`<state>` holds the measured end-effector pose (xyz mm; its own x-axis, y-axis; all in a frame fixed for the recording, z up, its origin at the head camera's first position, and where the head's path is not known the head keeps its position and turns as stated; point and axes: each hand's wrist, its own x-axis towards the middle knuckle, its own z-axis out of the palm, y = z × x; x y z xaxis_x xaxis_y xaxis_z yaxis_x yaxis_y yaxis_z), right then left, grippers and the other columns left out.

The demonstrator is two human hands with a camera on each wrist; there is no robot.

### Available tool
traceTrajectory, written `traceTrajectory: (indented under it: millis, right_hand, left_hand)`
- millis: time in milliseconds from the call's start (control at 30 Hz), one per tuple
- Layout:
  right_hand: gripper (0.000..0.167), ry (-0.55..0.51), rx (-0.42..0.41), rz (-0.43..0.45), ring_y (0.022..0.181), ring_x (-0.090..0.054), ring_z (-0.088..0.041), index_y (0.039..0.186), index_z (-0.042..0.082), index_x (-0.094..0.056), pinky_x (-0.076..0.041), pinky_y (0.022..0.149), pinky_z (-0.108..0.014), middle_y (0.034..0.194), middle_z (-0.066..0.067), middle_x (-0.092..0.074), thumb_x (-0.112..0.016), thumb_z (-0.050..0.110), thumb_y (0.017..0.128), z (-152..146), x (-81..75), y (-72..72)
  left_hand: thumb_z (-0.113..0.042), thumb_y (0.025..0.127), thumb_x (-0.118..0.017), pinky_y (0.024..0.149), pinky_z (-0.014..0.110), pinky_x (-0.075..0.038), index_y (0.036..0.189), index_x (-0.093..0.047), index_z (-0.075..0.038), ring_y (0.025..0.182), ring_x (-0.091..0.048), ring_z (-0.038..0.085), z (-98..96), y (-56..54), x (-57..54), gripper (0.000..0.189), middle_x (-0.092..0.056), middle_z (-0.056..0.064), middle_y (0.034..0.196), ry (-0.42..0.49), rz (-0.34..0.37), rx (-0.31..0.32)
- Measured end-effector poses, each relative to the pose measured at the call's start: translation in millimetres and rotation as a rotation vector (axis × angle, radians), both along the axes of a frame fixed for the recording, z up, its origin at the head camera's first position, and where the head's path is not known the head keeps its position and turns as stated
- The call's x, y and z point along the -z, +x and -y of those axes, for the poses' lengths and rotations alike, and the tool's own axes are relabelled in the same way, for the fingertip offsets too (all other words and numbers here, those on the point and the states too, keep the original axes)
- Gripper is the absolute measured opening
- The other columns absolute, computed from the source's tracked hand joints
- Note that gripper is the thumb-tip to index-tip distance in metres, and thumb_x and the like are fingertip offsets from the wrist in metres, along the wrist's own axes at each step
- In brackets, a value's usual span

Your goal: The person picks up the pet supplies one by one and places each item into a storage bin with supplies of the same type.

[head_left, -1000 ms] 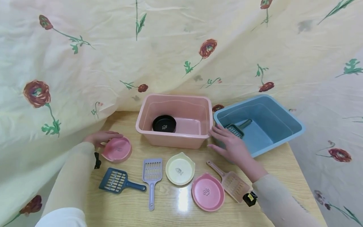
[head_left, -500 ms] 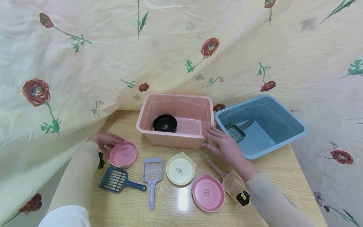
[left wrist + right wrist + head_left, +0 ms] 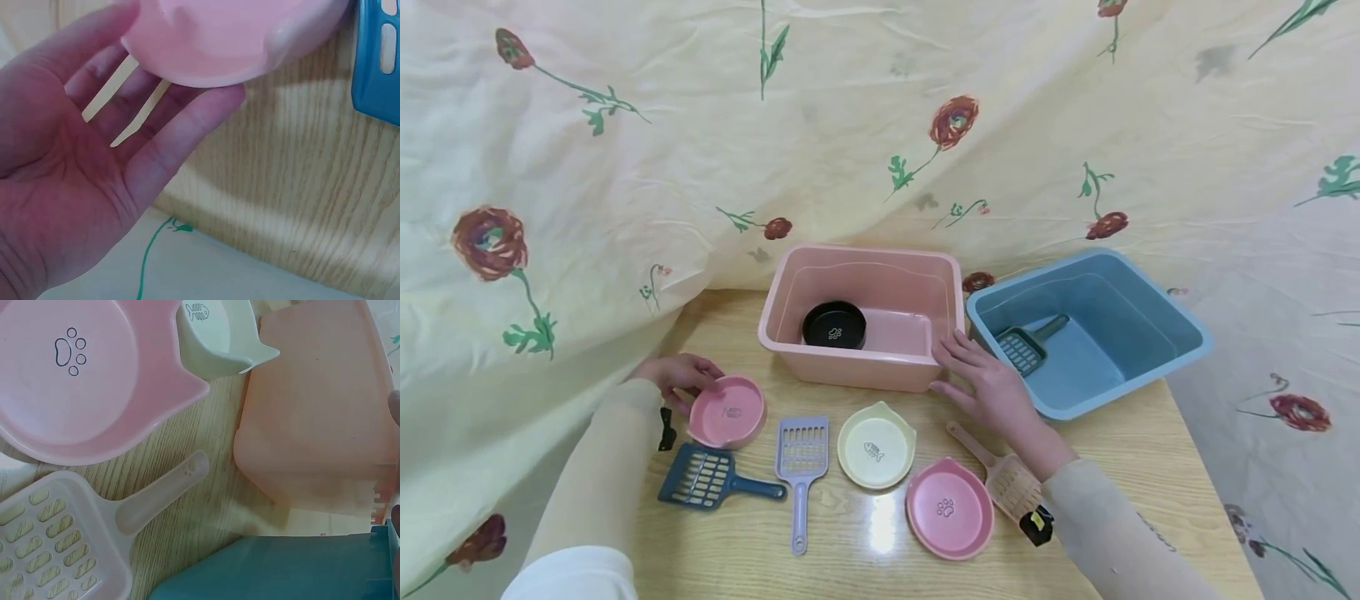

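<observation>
Several fingers of the left hand grip the left wall of a shallow, round, glossy pink bowl with a fishbone print, one digit at the rim and others lower against the outside. Whether its base rests on the tabletop or hangs just over it, I cannot tell.

That bowl looks like glazed ceramic: probably stiff, fairly weighty for its size, slippery and able to chip. Holding wall and rim together, with support underneath, seems safer than pinching a pointed ear.

The right hand has its fingers loosely spread at the near right corner of a rectangular pink plastic bin; firm contact is unclear. Inside the bin, at left, sits a round black bowl with a paw print.

Just near of the fishbone bowl lies a dark blue slotted plastic scoop. Rightward follow a lavender slotted scoop, a cream bowl with a fish print, a pink paw-print bowl and a pale pink slotted scoop. Far right, a blue plastic bin holds a dark green slotted scoop.
</observation>
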<state>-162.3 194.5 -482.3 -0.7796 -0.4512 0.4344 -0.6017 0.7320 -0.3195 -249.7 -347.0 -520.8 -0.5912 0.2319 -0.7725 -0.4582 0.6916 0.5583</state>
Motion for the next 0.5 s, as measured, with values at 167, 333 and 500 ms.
traceTrajectory:
  millis: [167,333,500]
  right_hand:
    - [0.065,0.011,0.011,0.014,0.147,-0.051,-0.038,0.147,0.009,-0.064,-0.048,0.113,-0.058,0.153,-0.011,-0.058,-0.087,0.028,0.089,-0.2,-0.2,0.1]
    - [0.065,0.009,0.02,0.019,0.148,-0.049,-0.037,0.148,0.009,-0.063,-0.048,0.114,-0.058,0.153,-0.012,-0.058,-0.086,0.028,0.09,-0.8,1.1,0.9]
    - [0.062,-0.024,0.012,-0.02,0.145,-0.052,-0.04,0.144,0.007,-0.065,-0.049,0.111,-0.059,0.148,-0.016,-0.062,-0.088,0.022,0.089,0.9,4.4,1.5]
  left_hand:
    - [-0.018,0.1,-0.074,0.08,0.043,-0.066,0.146,-0.056,0.001,0.109,-0.067,0.028,-1.0,2.8,3.0,0.053,-0.069,0.019,0.127,-0.029,-0.045,-0.013]
    - [-0.017,0.102,-0.072,0.079,0.041,-0.066,0.144,-0.056,0.002,0.106,-0.066,0.029,-2.7,3.3,3.0,0.049,-0.068,0.02,0.126,-0.05,-0.061,-0.013]
    - [-0.016,0.103,-0.07,0.079,0.041,-0.066,0.144,-0.055,0.002,0.105,-0.066,0.029,-3.7,4.0,2.0,0.048,-0.066,0.022,0.129,-0.046,-0.06,-0.017]
